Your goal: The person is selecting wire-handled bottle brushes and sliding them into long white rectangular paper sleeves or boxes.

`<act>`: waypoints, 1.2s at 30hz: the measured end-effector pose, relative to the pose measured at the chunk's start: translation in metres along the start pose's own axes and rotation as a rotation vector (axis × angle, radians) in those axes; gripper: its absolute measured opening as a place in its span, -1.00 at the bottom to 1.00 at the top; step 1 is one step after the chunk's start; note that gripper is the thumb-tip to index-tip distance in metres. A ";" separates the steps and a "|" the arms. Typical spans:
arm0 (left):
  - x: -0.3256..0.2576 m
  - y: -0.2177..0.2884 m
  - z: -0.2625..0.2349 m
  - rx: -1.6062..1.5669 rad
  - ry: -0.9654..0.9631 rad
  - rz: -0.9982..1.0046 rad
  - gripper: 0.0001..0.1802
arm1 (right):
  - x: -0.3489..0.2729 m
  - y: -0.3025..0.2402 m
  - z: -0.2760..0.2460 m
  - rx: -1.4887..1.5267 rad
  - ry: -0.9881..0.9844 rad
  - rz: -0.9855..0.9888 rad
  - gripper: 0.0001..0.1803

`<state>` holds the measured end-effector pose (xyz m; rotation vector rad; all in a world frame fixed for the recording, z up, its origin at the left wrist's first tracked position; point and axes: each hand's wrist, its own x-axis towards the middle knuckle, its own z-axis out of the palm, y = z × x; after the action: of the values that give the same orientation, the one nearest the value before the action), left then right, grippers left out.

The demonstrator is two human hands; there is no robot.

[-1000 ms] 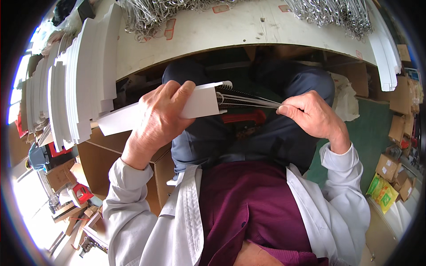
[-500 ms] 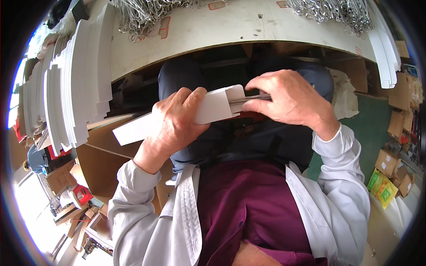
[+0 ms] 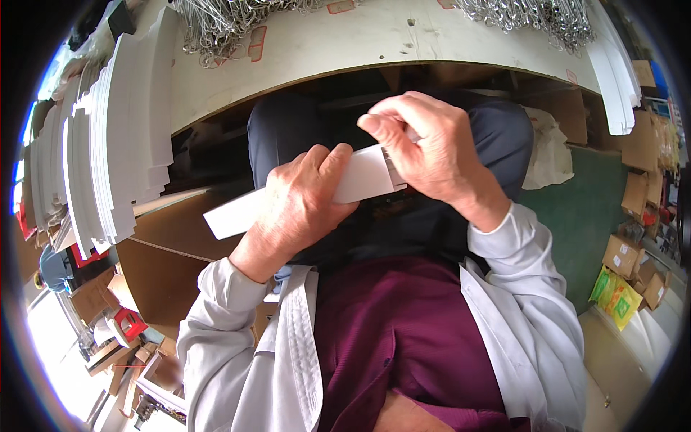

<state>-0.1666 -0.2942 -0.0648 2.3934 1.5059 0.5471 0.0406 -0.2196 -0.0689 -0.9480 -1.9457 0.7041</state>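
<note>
"Where's the white box (image 3: 368, 176) on your feed?"
"I see it gripped in the left hand (image 3: 306, 193), fingers around its middle."
"And the right hand (image 3: 435, 150)?"
"I see it curled at the box's right end; can't tell whether it holds anything."

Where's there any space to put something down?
The pale tabletop looks bare in the middle, between the left wire heap and right wire heap. Bare green floor shows between the right sleeve and the cardboard boxes. It's crowded at the table's left: white card pieces.
</note>
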 end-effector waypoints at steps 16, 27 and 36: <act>-0.013 -0.017 -0.004 0.033 0.044 -0.172 -0.37 | -0.027 0.002 -0.019 0.444 -0.072 0.484 -0.82; -0.017 -0.016 0.000 0.043 -0.001 -0.208 -0.38 | -0.033 0.000 -0.004 -0.032 0.057 0.047 -0.87; -0.015 -0.016 0.005 0.027 -0.009 -0.215 -0.37 | -0.038 0.001 -0.002 0.115 -0.062 0.111 -0.83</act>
<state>-0.1834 -0.3014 -0.0782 2.2119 1.7493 0.4683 0.0566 -0.2496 -0.0854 -0.9792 -1.8948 0.9086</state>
